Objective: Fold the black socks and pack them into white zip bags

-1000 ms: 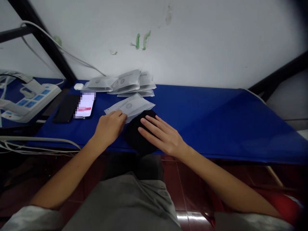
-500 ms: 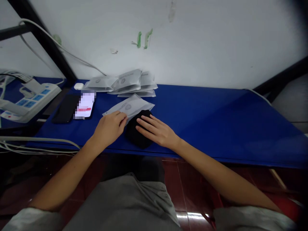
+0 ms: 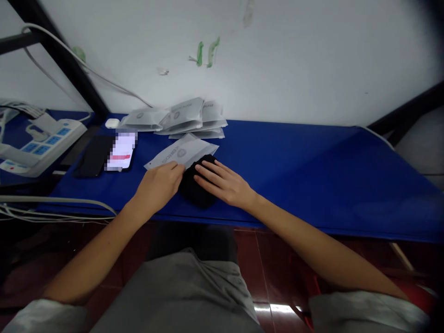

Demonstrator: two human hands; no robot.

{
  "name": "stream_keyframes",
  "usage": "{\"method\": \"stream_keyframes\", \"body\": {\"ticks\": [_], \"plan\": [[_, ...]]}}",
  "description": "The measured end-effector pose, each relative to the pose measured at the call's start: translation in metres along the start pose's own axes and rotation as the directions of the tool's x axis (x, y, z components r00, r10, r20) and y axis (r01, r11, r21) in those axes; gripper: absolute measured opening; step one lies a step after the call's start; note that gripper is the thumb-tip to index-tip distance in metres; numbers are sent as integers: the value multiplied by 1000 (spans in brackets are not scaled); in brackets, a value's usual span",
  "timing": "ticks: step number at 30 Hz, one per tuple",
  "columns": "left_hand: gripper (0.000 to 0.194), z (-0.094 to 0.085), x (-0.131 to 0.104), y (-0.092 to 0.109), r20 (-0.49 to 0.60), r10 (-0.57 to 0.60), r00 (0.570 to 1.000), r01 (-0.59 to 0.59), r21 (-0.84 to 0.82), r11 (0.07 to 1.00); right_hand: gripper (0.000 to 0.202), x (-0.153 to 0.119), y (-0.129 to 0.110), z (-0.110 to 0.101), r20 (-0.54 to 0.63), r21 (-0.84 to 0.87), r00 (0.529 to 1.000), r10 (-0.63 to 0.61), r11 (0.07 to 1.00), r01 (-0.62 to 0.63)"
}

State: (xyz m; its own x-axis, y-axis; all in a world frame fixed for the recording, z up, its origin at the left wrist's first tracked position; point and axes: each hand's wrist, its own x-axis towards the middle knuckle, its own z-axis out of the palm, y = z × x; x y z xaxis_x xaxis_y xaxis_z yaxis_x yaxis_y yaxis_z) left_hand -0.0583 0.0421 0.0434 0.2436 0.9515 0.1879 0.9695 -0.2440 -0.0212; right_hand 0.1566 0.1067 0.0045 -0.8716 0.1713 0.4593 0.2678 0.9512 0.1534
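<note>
A folded black cloth item [image 3: 198, 192] lies near the front edge of the blue table, partly covered by my hands. My right hand [image 3: 227, 185] rests flat on its top right side, fingers stretched out and a little apart. At its upper left edge, my left hand [image 3: 162, 184] has its thumb and fingers pressed together; what they pinch there is hidden. Just beyond the black cloth is a frosted plastic bag [image 3: 183, 150] with grey printing, its lower edge close to my left fingertips.
Several frosted bags [image 3: 185, 113] are piled against the wall. Two phones, one dark [image 3: 92, 157] and one lit [image 3: 121, 152], lie at left near a small white case [image 3: 112, 123]. A power strip [image 3: 45, 148] with plugs and cables stands farther left on the blue table [image 3: 312, 175].
My left fingertips have shifted slightly right, closer to the black cloth. The near frosted bag has turned a little and its lower corner no longer shows beside my fingers. My right hand stays on the cloth.
</note>
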Motion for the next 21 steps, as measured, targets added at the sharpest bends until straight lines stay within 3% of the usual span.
{"method": "stream_keyframes", "body": {"ticks": [5, 11, 17, 21], "plan": [[24, 1, -2, -3, 37, -1, 999, 1, -9, 1000, 39, 1, 2, 6, -109, 88, 989, 100, 992, -90], [24, 8, -2, -4, -71, -59, 996, 48, -143, 989, 57, 0, -3, 14, -91, 215, 962, 257, 948, -233], [18, 12, 1, -5, -118, -187, 975, 141, -320, 937, 60, 1, -3, 16, 24, 213, 978, 205, 955, -206], [19, 9, 1, 2, -123, -229, 966, 200, -215, 956, 59, 3, -3, 16, 54, 193, 981, 185, 962, -192]]}}
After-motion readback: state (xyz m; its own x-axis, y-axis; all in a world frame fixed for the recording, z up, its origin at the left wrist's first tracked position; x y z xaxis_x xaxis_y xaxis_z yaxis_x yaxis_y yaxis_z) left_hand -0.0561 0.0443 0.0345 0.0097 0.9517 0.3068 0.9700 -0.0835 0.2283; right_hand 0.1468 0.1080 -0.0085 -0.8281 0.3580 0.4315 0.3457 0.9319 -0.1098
